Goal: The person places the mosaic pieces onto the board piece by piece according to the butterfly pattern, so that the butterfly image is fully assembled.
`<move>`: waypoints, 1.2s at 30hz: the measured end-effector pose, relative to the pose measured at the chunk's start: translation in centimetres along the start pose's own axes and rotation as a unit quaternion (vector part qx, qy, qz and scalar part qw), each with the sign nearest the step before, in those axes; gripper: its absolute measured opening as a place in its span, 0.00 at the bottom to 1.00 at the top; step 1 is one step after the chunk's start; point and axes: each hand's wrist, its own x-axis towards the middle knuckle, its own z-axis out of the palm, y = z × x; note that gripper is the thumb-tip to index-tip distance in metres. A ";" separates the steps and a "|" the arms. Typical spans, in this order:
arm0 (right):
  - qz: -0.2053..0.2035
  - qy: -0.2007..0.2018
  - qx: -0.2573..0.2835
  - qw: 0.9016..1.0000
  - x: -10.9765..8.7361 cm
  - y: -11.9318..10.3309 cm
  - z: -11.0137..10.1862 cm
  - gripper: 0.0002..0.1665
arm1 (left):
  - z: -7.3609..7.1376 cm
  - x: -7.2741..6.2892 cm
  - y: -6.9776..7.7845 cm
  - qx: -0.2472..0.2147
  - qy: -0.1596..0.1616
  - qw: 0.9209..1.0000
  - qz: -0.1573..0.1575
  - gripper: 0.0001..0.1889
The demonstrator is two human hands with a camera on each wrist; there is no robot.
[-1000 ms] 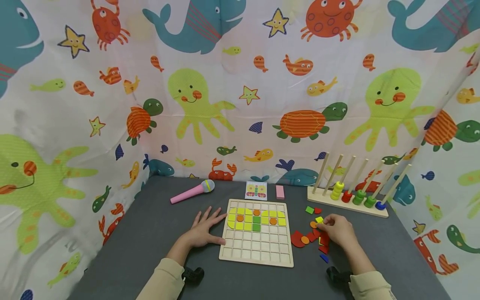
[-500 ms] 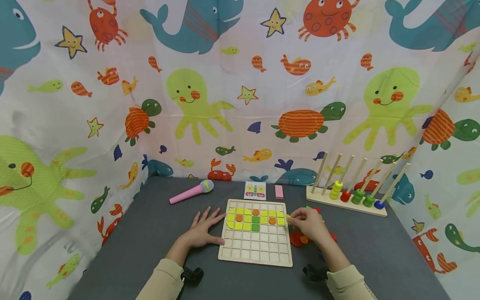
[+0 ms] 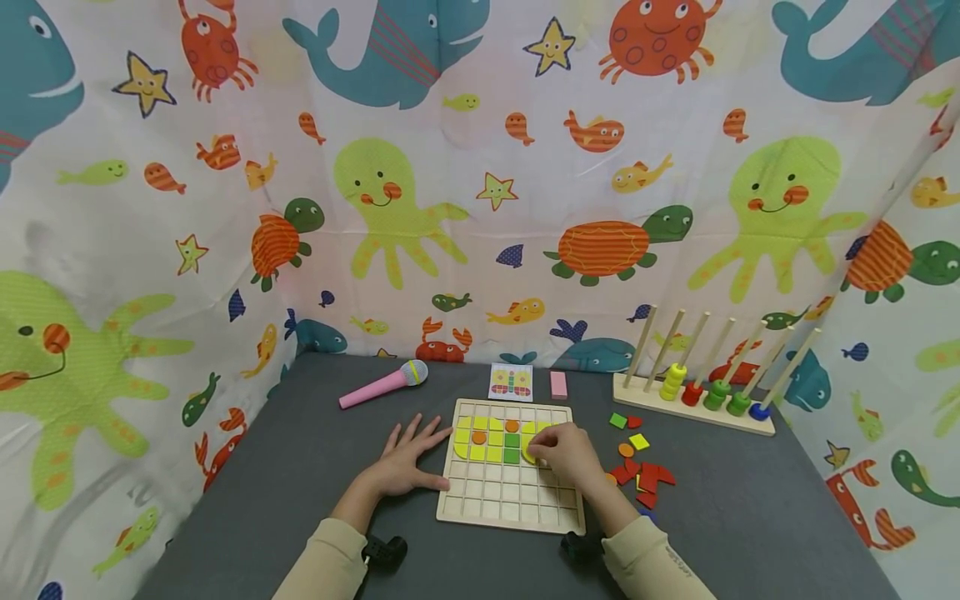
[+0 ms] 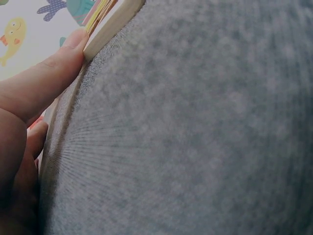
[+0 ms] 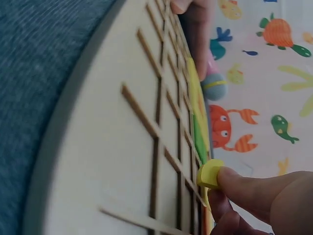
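A wooden grid board [image 3: 510, 510] lies on the grey table, its upper rows filled with yellow, orange and green pieces. My left hand [image 3: 401, 463] is spread flat at the board's left side, thumb and fingertips at its edge. In the left wrist view the thumb [image 4: 68, 54] touches the wooden rim. Over the right part of the board, my right hand [image 3: 567, 454] pinches a small yellow tile [image 5: 210, 174] with a rounded side between thumb and finger. It is beside the green squares [image 3: 512, 448]; the hand hides the grid's right-hand yellow and orange pieces.
Loose red pieces [image 3: 649, 478], an orange disc [image 3: 626, 450] and a yellow square [image 3: 639, 442] lie right of the board. Behind it are a pattern card [image 3: 512, 382], a pink block [image 3: 558, 385] and a toy microphone [image 3: 384, 384]. A peg abacus [image 3: 693, 404] stands back right.
My right hand has moved left from the loose pieces to over the board, carrying the yellow tile. My left hand has stayed at the board's edge.
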 end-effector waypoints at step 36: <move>0.175 0.069 -0.143 0.972 -1.2 9.6 -11.2 0.24 | 0.2 0.0 -0.3 0.006 0.002 1.000 0.007 0.53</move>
